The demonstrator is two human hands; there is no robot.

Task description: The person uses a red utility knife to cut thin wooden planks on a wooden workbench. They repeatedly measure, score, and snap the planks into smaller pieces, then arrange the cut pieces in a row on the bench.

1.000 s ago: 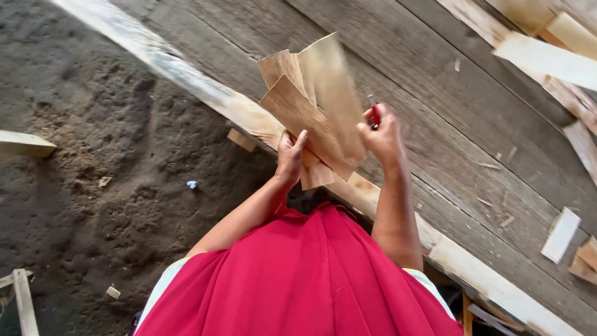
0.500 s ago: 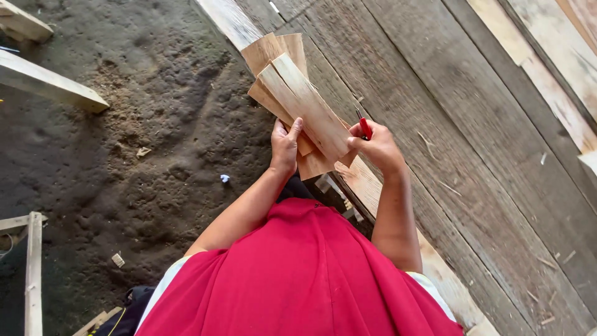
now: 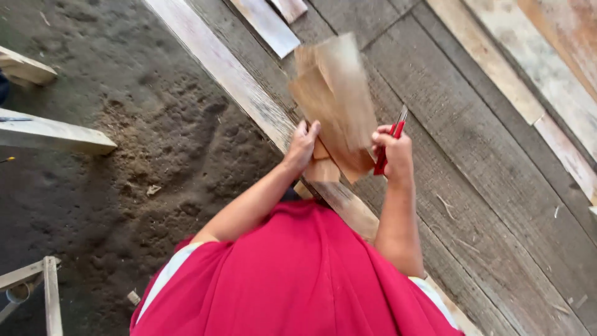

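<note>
Thin wood sheets (image 3: 333,99) between left hand (image 3: 301,146) and right hand (image 3: 393,149), perhaps with a red tool (image 3: 388,140).

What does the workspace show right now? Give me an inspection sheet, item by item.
Surface: weathered grey wooden planks, with bare packed earth on the left.
Job's things: a bundle of thin brown wood sheets, blurred; a red-handled tool.
Clutter: loose pale boards on the earth; wood chips and splinters on the planks.
Grippers: left hand grips the sheets at their lower end; right hand holds the red-handled tool against the bundle.
Cables: nothing seen.
Surroundings: a wooden frame corner at lower left; the person's red shirt.
</note>
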